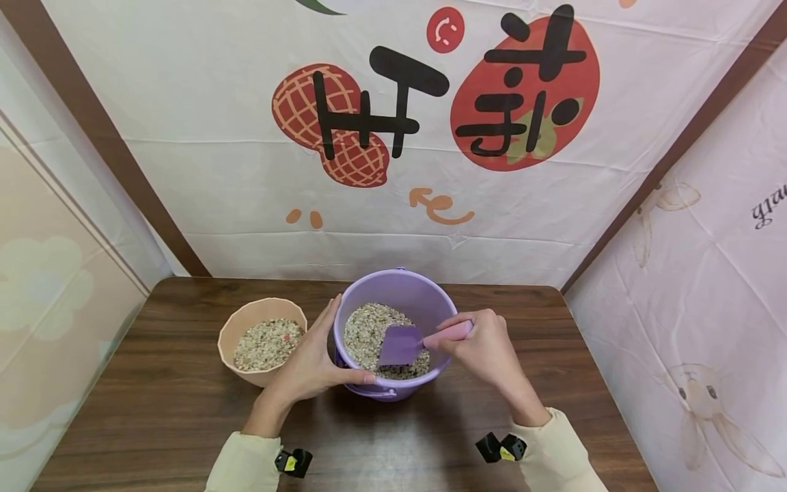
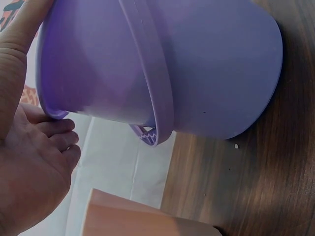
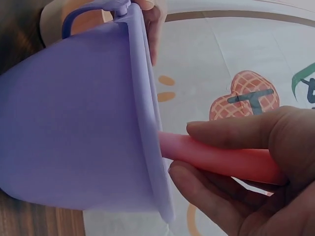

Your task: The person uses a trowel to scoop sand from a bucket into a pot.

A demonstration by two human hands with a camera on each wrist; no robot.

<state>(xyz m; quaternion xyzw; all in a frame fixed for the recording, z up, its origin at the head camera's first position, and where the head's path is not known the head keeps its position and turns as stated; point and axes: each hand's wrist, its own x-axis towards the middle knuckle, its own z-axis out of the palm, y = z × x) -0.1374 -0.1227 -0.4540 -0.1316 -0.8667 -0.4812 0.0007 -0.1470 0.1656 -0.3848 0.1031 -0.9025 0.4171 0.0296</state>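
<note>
Left hand (image 1: 310,365) grips the bucket (image 1: 424,294) rim; right hand (image 1: 486,348) holds a spatula (image 1: 402,344) inside; bowl (image 1: 246,321) just left, table (image 1: 154,403) edge well beyond.

Bright, even light; soft shadows lie under the bucket (image 1: 396,328). The head view bends at its edges; both wrist views are blurred up close.
</note>
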